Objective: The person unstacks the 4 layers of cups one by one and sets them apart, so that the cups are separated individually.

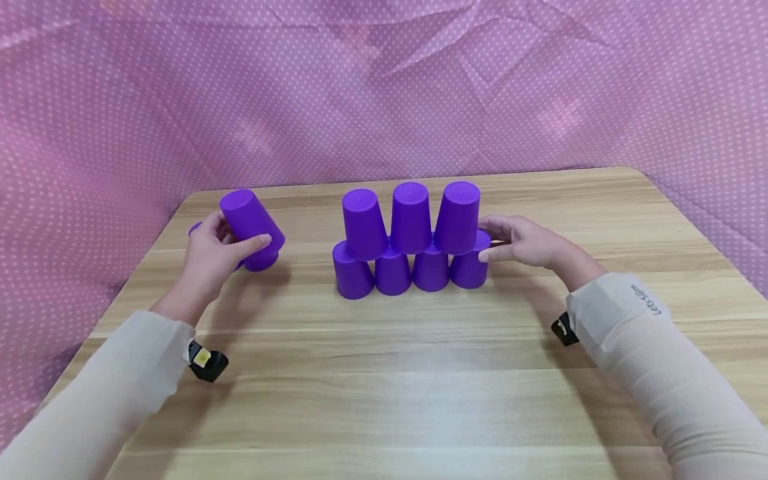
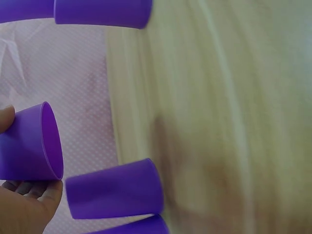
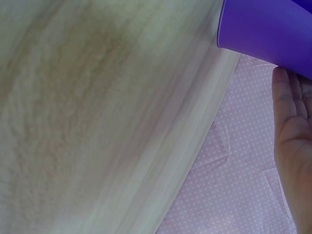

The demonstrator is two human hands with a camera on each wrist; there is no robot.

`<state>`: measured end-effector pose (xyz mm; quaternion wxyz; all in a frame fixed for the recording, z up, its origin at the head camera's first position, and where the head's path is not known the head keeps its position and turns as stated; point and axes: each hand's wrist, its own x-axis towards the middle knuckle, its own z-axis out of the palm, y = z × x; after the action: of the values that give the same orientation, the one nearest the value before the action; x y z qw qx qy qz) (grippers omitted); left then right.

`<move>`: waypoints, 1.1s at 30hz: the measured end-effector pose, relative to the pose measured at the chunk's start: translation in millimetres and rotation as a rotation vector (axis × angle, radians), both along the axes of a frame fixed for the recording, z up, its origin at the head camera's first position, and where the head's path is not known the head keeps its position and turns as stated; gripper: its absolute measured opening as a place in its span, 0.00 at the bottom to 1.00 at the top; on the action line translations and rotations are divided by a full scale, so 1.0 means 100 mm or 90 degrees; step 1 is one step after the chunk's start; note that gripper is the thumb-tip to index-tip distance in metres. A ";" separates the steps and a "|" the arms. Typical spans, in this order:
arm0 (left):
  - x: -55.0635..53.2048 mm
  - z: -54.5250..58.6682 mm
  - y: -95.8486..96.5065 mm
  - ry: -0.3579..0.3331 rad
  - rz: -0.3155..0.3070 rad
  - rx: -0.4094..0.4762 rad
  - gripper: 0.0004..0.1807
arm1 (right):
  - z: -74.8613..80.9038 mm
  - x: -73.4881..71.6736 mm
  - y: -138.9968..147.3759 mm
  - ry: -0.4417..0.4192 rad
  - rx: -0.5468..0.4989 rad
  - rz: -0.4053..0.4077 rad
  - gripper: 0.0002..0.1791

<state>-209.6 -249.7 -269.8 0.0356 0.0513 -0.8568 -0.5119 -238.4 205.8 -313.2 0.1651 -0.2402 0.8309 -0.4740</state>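
Gripped between thumb and fingers of my left hand is a purple cup, mouth down and tilted, raised off the table. The left wrist view shows the open mouth of this held cup. Partly hidden behind it, other purple cups stand on the table. At the middle, several upside-down cups form a bottom row, with three more upside-down cups on top. My right hand is at the right end of this stack, its fairly straight fingers against a cup; some fingertips are hidden.
The wood-grain table extends in front of the stack. Pink polka-dot cloth hangs behind and along both sides. A small black device is at the left wrist, another at the right.
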 end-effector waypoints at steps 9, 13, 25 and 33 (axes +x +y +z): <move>0.09 -0.21 -0.19 -0.017 -0.016 -0.035 0.46 | -0.01 0.00 0.00 0.004 0.004 -0.002 0.31; 0.13 -0.28 -0.27 -0.033 -0.014 -0.060 0.49 | -0.01 -0.01 0.00 0.005 0.010 -0.003 0.31; 0.19 -0.45 -0.45 -0.068 0.001 -0.058 0.49 | 0.00 -0.01 -0.01 0.009 0.005 -0.002 0.31; 0.20 -0.53 -0.54 -0.095 0.006 -0.046 0.52 | -0.01 -0.01 0.00 0.004 0.004 -0.007 0.31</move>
<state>-190.0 -303.8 -323.2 -0.0241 0.0923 -0.8748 -0.4751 -239.1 205.3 -313.8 0.1605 -0.2370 0.8340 -0.4717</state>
